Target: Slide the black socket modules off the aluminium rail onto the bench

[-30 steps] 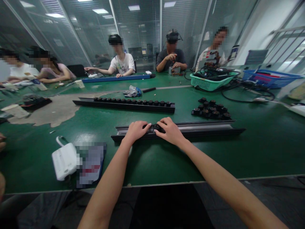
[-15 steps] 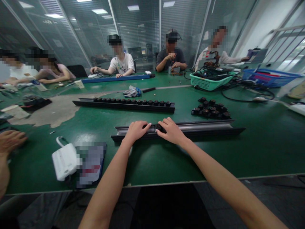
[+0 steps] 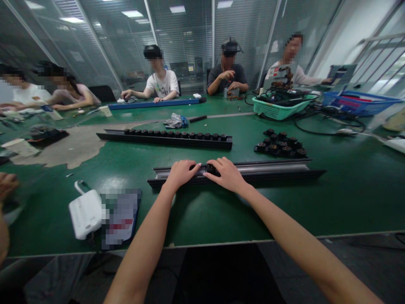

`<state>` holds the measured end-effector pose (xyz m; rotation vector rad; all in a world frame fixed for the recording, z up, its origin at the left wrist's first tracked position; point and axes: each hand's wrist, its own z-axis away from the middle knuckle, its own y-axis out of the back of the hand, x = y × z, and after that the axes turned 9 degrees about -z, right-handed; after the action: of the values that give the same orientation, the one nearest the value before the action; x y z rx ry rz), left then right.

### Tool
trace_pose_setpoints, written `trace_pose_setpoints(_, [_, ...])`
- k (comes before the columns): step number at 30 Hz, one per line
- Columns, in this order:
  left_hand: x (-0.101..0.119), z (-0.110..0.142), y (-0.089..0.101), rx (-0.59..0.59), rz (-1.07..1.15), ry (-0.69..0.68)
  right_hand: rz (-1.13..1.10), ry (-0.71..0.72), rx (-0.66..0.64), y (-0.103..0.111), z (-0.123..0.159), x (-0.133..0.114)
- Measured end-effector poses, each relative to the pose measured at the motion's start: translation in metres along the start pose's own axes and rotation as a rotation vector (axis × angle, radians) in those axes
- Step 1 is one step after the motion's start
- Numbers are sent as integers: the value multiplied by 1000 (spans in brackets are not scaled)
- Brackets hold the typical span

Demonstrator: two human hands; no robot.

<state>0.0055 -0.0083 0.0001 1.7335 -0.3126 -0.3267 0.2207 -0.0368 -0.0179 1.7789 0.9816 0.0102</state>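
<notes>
Glass partitions (image 3: pixel 186 42) with slatted blinds enclose a room where several people sit around a long green table (image 3: pixel 348 202), its mat worn to a pale patch (image 3: pixel 63 143) on the far left. Both of the person's hands rest on a long metal rail (image 3: pixel 272 169) with a black base, which lies across the table near its front edge. A small black part (image 3: pixel 211 169) sits on this rail between the left hand (image 3: pixel 182 174) and the right hand (image 3: pixel 227 175). The grip is nearly closed on both sides, with the hands curved and low. The right fingers (image 3: pixel 218 165) lie over the part, and the left fingertips (image 3: pixel 198 167) come up against its near side. How firmly it is held cannot be told, as the fingers hide most of it. Beyond the hands, a second black rail (image 3: pixel 167 142) carries a tight row of similar black parts (image 3: pixel 177 134), and a loose heap of black parts (image 3: pixel 280 143) lies to the right. A white plastic case (image 3: pixel 85 214) with a loop handle sits left of the forearms beside a pixelated packet (image 3: pixel 120 218). A co-worker's hand (image 3: pixel 6 185) enters at the left edge, and a green plastic basket (image 3: pixel 278 107) holds tangled cables farther off.
</notes>
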Motion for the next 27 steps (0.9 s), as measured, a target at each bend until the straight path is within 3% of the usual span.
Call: trace_pose_setpoints(27, [-1, -3, 0, -51, 7, 20, -4, -116, 91, 0, -1, 1])
